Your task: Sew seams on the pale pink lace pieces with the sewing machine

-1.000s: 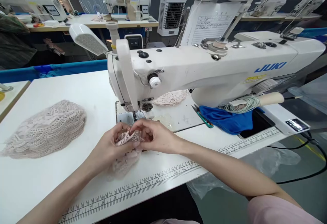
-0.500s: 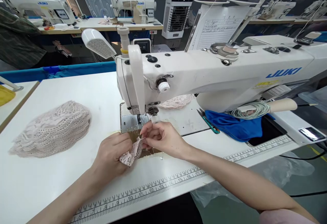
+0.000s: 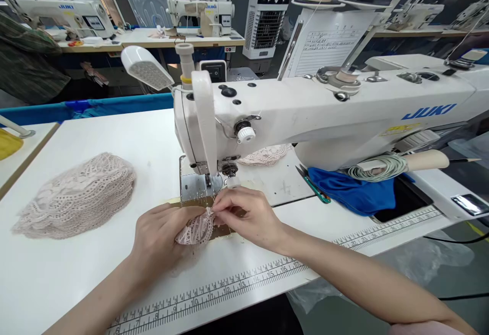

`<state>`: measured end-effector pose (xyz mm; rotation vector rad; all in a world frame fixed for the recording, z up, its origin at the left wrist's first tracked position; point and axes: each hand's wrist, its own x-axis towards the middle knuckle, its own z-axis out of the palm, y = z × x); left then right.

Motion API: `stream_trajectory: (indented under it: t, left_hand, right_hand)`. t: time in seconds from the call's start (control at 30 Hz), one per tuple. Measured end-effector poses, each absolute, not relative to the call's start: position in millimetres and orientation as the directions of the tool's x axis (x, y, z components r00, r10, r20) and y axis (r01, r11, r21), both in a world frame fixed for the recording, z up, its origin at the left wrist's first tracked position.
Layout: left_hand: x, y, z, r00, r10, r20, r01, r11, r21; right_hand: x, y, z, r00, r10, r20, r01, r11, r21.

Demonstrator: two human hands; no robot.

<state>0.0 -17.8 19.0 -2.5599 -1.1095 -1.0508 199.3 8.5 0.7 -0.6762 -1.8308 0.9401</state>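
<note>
"What is done?"
"Unclear: left hand (image 3: 160, 235) and right hand (image 3: 248, 217) pinch the lace (image 3: 194, 232), fingers closed, before the machine (image 3: 324, 110)."
"What remains?"
"This lace, seemingly; perhaps also the pile (image 3: 78, 197), lying untouched."

A small piece of pale pink lace (image 3: 195, 231) is stretching between the left hand (image 3: 160, 233) and the right hand (image 3: 248, 216), just in front of the sewing machine's metal plate (image 3: 192, 186). Its openwork is showing many tiny holes and a patterned border along a curving edge. The upper corner is gathering in the right hand's pinch, while the lower part is drooping, blurred, over the white surface (image 3: 153, 133).
</note>
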Motion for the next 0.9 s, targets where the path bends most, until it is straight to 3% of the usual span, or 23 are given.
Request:
stream_trajectory:
  t: [0.23,0.47,0.9]
  left_hand:
    - [1.1,-18.0,22.7,0.497,0.541,0.678,0.669,-0.737,0.098]
    - [2.9,-18.3,20.1,0.5,0.532,0.683,0.663,-0.743,0.092]
    - [0.3,-20.4,15.0,0.523,0.531,0.666,0.636,-0.764,0.109]
  right_hand:
    - [198.7,6.5,3.9,-0.448,0.788,0.422,0.092,0.51,-0.855]
    - [199.7,7.3,4.3,-0.491,0.694,0.527,0.134,0.658,-0.741]
    - [200.7,7.9,2.6,-0.535,0.651,0.538,0.142,0.698,-0.702]
